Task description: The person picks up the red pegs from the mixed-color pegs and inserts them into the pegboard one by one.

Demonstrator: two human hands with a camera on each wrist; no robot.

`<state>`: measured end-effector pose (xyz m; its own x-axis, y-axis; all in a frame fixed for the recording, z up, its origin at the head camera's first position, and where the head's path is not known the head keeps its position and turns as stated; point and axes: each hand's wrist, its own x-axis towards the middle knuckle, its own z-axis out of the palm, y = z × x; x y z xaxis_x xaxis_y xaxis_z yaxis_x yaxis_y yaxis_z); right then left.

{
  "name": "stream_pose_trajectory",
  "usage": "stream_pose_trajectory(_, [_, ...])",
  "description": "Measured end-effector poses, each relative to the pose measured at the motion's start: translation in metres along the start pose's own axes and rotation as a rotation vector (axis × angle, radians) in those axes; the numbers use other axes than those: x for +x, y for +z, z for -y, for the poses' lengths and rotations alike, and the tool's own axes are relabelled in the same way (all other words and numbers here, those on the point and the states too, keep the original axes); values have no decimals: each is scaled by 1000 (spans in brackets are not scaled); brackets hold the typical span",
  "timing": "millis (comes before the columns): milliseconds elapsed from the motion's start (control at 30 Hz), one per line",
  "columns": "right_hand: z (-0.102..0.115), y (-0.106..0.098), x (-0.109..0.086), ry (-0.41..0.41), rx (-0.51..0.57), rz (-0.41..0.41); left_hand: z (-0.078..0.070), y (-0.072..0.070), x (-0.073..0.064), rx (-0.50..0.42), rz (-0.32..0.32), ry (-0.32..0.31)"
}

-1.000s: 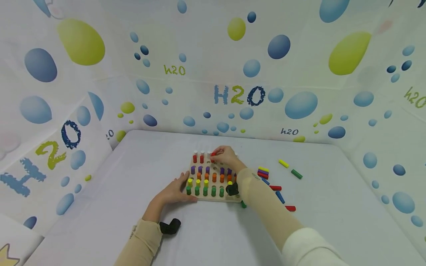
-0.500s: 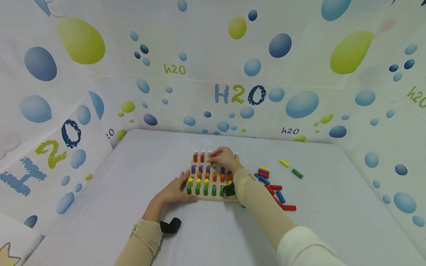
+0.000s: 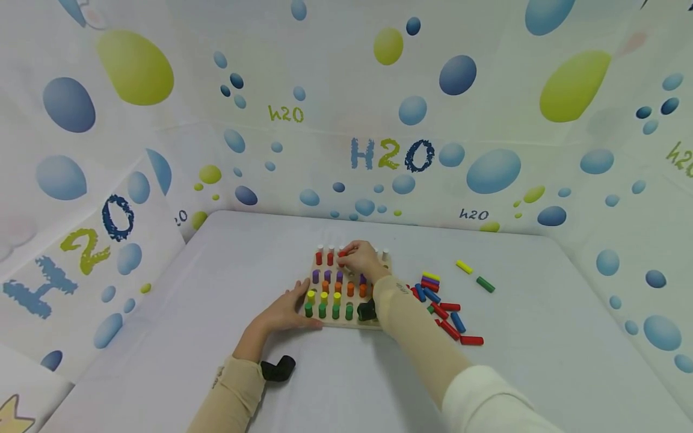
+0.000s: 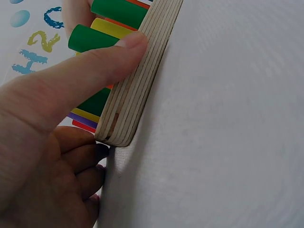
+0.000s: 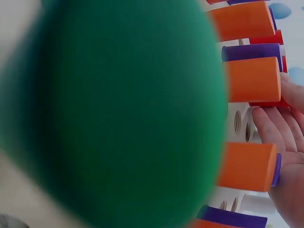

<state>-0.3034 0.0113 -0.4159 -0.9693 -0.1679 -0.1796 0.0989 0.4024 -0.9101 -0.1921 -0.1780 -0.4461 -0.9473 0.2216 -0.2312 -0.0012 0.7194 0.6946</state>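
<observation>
My left hand [image 3: 280,311] grips the front left corner of a wooden pegboard [image 3: 346,325]. In the left wrist view, its thumb presses the layered front edge and the other fingers curl by the side. Rows of green, yellow, orange, purple, red and white pegs stand on the board. My right hand [image 3: 361,260] reaches over the board and pinches a red peg [image 3: 341,263] at the red row, beside two standing red pegs. Its fingers partly cover that peg. A blurred green peg [image 5: 137,114] fills much of the right wrist view, with open holes beyond it.
Loose red, blue, green, purple and yellow pegs lie right of the board, among them a red peg [image 3: 472,340] and a blue peg [image 3: 458,322]. A yellow peg [image 3: 464,266] and a green peg [image 3: 485,284] lie farther off. A patterned backdrop [image 3: 303,162] surrounds the table.
My right hand has shifted slightly left with the red peg, closer to the two standing red ones. More loose pegs show past the right forearm. The left hand stays at its corner.
</observation>
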Motion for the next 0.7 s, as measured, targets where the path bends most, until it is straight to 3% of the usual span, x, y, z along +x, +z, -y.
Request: stream_pose_trajectory(700, [5,4,-4,17,-28,-42,1,-1,2,10,5,-1])
